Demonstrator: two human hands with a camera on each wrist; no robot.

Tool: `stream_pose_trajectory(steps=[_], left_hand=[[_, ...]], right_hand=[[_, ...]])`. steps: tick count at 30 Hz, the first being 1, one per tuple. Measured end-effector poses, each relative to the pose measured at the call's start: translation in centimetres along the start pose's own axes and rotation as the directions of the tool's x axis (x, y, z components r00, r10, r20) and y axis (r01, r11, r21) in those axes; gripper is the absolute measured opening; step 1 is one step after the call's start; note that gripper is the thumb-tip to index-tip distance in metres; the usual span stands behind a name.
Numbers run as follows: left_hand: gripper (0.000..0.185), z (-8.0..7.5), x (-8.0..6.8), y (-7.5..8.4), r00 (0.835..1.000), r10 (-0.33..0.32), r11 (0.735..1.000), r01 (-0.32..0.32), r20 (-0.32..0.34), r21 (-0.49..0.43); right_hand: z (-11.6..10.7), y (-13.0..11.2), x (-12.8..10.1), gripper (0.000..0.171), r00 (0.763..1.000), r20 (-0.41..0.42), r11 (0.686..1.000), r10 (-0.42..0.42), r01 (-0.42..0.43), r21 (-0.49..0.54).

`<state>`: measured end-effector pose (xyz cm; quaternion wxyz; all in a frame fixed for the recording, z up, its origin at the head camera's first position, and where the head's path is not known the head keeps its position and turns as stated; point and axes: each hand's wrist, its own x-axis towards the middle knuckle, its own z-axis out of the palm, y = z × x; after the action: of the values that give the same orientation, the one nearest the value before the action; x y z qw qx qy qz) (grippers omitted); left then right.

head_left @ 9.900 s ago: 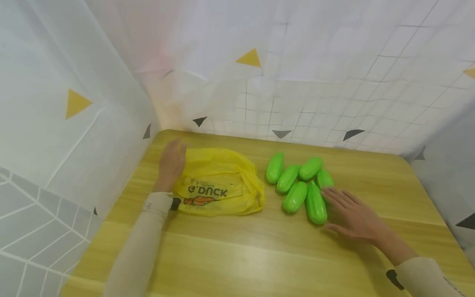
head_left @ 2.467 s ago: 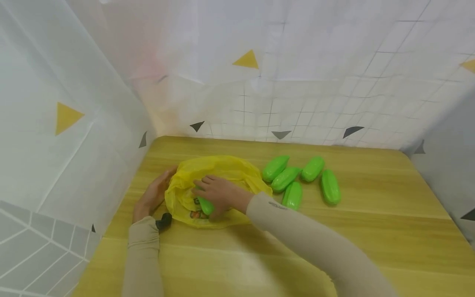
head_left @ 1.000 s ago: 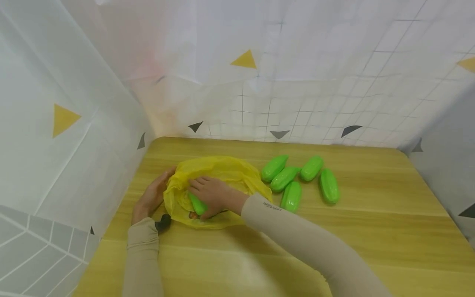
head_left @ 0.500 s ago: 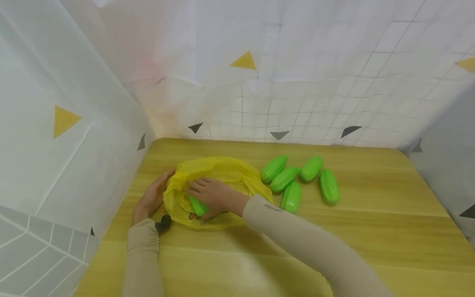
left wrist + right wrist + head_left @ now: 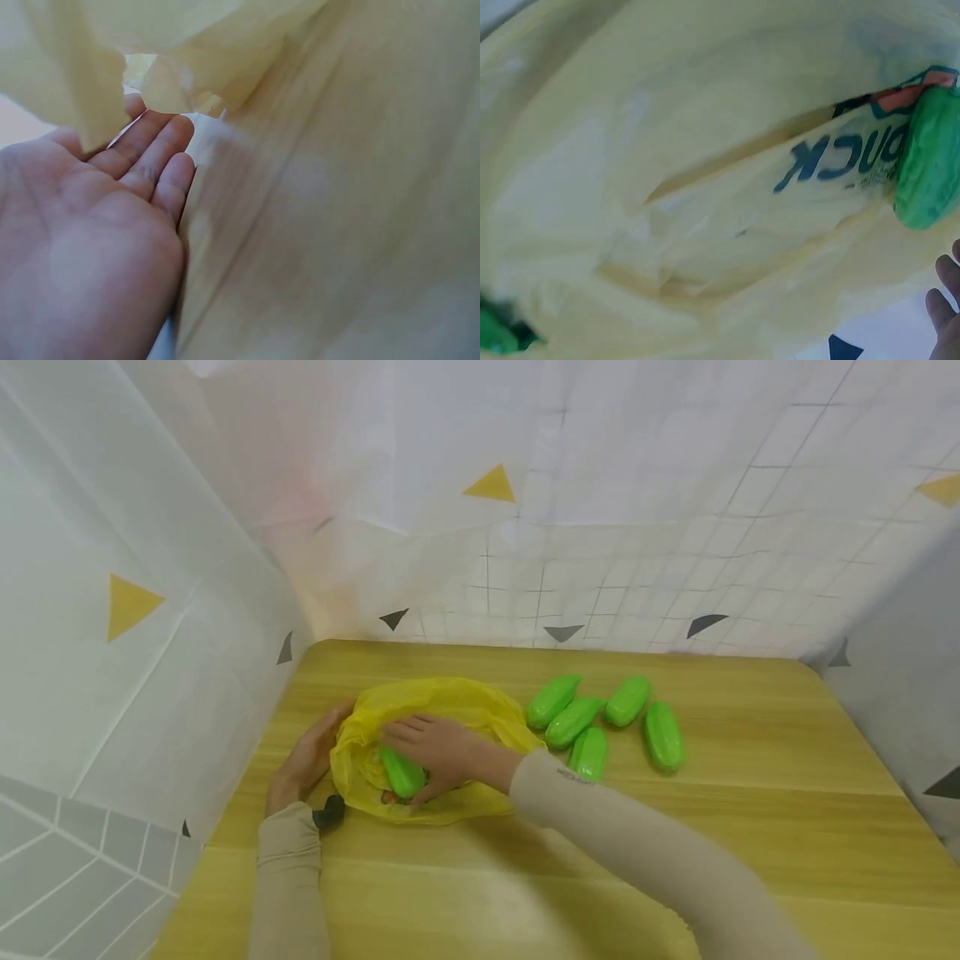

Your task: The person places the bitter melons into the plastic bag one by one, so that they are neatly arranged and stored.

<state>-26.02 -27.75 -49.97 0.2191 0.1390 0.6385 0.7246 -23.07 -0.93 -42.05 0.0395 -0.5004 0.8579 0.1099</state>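
A yellow plastic bag (image 5: 442,689) printed with "DUCK" lies spread on the table, its mouth gaping. Inside it, at the left, rests a glossy green cucumber-shaped vegetable (image 5: 401,774). My right hand (image 5: 442,756) is inside the bag mouth beside that vegetable. In the right wrist view its fingers (image 5: 946,279) stand apart from the green vegetable (image 5: 930,161). My left hand (image 5: 303,764) rests against the bag's left side with its fingers loosely extended. The left wrist view shows the palm (image 5: 82,225) turned up and thin yellow film (image 5: 202,67) over the fingertips.
Several similar green vegetables (image 5: 573,722) lie on the wooden table (image 5: 750,827) right of the bag, one (image 5: 663,735) a little apart. White patterned sheeting (image 5: 637,535) walls the table's back and sides. My right forearm (image 5: 637,835) crosses the table's front.
Since the earliest frame, one green vegetable has gone from the table into the bag, whose mouth is wider. In the last half second my right hand has shifted slightly right, away from it.
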Motion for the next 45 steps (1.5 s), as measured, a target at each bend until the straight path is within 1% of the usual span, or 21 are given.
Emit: stream_pose_trajectory(steps=[5,8,11,14,18,23,26,31,34,38,41,45], left_hand=[[0.06,-0.1,0.2,-0.1,1.0,0.005,1.0,-0.005,0.011,-0.015],[0.06,0.0,0.3,-0.1,1.0,0.011,1.0,-0.011,0.018,-0.019],[0.061,0.2,0.5,-0.1,1.0,0.014,1.0,-0.014,0.015,-0.014],[0.063,0.4,0.5,0.0,1.0,0.007,1.0,-0.007,-0.001,-0.011],[0.064,0.5,0.5,0.1,1.0,-0.003,1.0,0.003,-0.012,-0.025],[0.063,0.3,0.5,0.3,1.0,-0.007,0.999,0.006,-0.019,-0.032],[0.063,0.1,0.6,0.3,1.0,-0.007,0.999,0.006,-0.02,-0.034],[0.062,0.0,0.7,0.0,1.0,-0.008,0.999,0.007,-0.016,-0.04],[0.062,0.0,0.7,-0.1,1.0,-0.011,0.999,0.01,-0.015,-0.042],[0.063,0.1,0.6,-0.1,1.0,-0.009,0.999,0.008,-0.026,-0.031],[0.064,0.1,0.5,0.0,0.999,-0.011,1.0,0.01,-0.038,-0.023],[0.063,0.0,0.4,-0.1,0.999,-0.012,1.0,0.012,-0.031,-0.017]], right_hand=[[-0.4,1.5,-2.0,0.109,0.999,-0.026,0.999,0.021,-0.02,0.037],[-0.4,3.0,-3.9,0.111,0.998,-0.034,0.997,0.047,-0.045,0.06],[-0.4,4.7,-6.4,0.111,0.995,-0.045,0.992,0.083,-0.078,0.098],[-0.5,6.3,-9.0,0.111,0.988,-0.043,0.984,0.147,-0.141,0.106],[-0.1,8.2,-12.3,0.11,0.972,-0.032,0.965,0.233,-0.227,0.13],[0.7,9.7,-15.3,0.108,0.957,-0.073,0.95,0.28,-0.266,0.162],[1.3,10.2,-16.7,0.11,0.951,-0.101,0.95,0.291,-0.274,0.151],[2.1,10.8,-18.9,0.111,0.947,-0.166,0.956,0.275,-0.252,0.148],[2.7,11.1,-20.5,0.109,0.943,-0.184,0.957,0.276,-0.252,0.145],[3.6,11.0,-22.7,0.107,0.938,-0.153,0.944,0.311,-0.287,0.161],[4.4,10.7,-24.1,0.106,0.928,-0.125,0.927,0.352,-0.327,0.183],[5.5,10.2,-25.5,0.106,0.913,-0.128,0.912,0.388,-0.36,0.197]])
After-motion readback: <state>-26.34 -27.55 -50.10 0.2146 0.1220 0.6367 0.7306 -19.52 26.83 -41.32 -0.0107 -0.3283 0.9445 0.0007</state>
